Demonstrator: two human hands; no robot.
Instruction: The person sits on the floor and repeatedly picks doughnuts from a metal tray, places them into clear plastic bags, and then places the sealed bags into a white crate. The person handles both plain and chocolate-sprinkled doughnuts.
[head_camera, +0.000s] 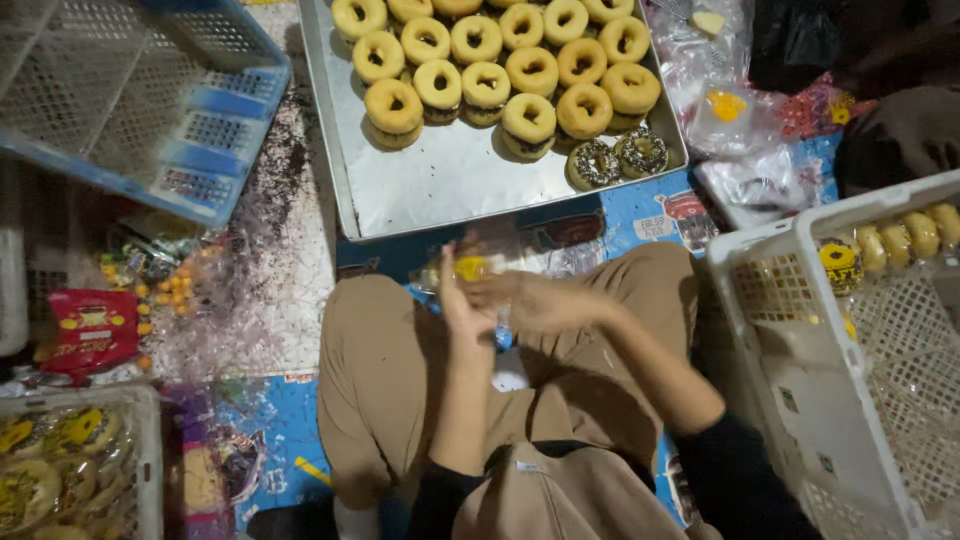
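Now | left hand (462, 300), right hand (540, 300) clamped on crinkly clear wrapper (520, 262) | round glazed doughnuts (500, 60), metal tray (440, 180)

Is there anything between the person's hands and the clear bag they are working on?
Nothing visible. The left hand and right hand both already touch the clear plastic bag, held above the lap; motion blur hides the exact grip. The doughnut tray lies just beyond, apart from the hands.

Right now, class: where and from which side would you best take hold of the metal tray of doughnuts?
Probably the tray's near rim, from the person's side: that end is bare metal, while doughnuts crowd the far end. Both hands, spread along the raised lip, should keep it level.
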